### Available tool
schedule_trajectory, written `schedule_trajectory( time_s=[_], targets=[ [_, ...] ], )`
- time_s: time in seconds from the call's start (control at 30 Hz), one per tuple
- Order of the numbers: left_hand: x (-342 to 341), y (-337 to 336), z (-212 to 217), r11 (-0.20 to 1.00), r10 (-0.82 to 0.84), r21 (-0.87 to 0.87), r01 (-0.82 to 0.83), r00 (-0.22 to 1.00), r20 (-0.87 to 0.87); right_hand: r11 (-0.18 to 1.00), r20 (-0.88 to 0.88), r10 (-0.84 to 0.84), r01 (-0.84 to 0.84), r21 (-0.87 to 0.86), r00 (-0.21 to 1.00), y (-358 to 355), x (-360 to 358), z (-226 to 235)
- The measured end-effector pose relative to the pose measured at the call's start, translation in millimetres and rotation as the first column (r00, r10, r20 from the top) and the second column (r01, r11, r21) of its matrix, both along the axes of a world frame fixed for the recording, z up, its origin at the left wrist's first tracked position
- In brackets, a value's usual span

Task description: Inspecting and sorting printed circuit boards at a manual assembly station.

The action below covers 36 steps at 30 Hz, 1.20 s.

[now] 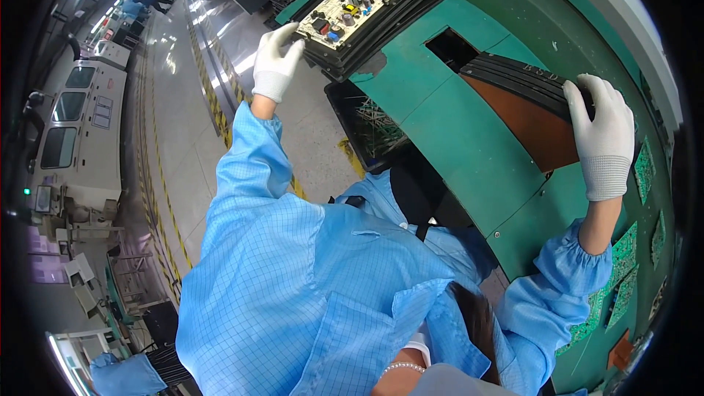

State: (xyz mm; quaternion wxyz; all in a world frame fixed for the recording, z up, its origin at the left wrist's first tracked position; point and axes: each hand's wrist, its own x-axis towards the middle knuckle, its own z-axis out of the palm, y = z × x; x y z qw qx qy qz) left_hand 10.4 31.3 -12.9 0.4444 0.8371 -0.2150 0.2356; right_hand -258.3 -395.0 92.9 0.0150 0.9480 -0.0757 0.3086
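Green bench (455, 128), black bin (342, 114) beside; left grip (277, 64) pinching tray (317, 48), right grip (606, 128) clasping stack (513, 77).

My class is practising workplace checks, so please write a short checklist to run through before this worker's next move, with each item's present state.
1. Both hands gloved: ok; the left hand and right hand wear white gloves.
2. Left hand firmly gripping the stack of black trays: cannot tell; it is at the near-left corner.
3. Right hand at the black ridged piece: ok, at its right end.
4. Populated circuit boards on top of the stack: ok.
5. Rectangular opening in the green bench covered: not ok, it is uncovered.
6. Stack fully supported underneath: cannot tell, underside hidden.
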Motion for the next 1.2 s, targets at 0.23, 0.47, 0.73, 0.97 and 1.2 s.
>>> schedule_trajectory(
  time_s=[0.23, 0.47, 0.73, 0.97, 1.2],
  targets=[
    [-1.0, -5.2, 8.4, 0.833, -0.083, 0.528, -0.163, 0.908, 0.411, 1.0, 0.027, -0.004, 0.003, 0.017, 1.0, 2.4, -4.5, 1.7],
    [-1.4, -9.7, 6.2, 0.846, -0.067, 0.512, -0.152, 0.921, 0.384, 0.999, 0.01, -0.026, 0.026, 0.039, 1.0, -0.3, -6.9, -0.3],
    [81.5, 25.1, -13.6, 0.991, 0.098, 0.07, -0.114, 0.975, 0.2, 0.999, 0.011, -0.013, 0.013, 0.04, 1.0, -2.8, -9.5, 0.8],
    [110.0, 33.0, -1.9, 0.973, 0.099, 0.229, -0.042, 0.964, -0.246, 1.0, 0.007, -0.004, 0.004, 0.03, 1.0, -3.5, -1.0, -2.5],
    [93.6, 25.5, 9.6, 0.995, 0.088, 0.078, -0.062, 0.911, -0.404, 1.0, 0.042, 0.016, -0.017, 0.001, 0.999, -0.1, -2.3, -0.2]
  ],
)
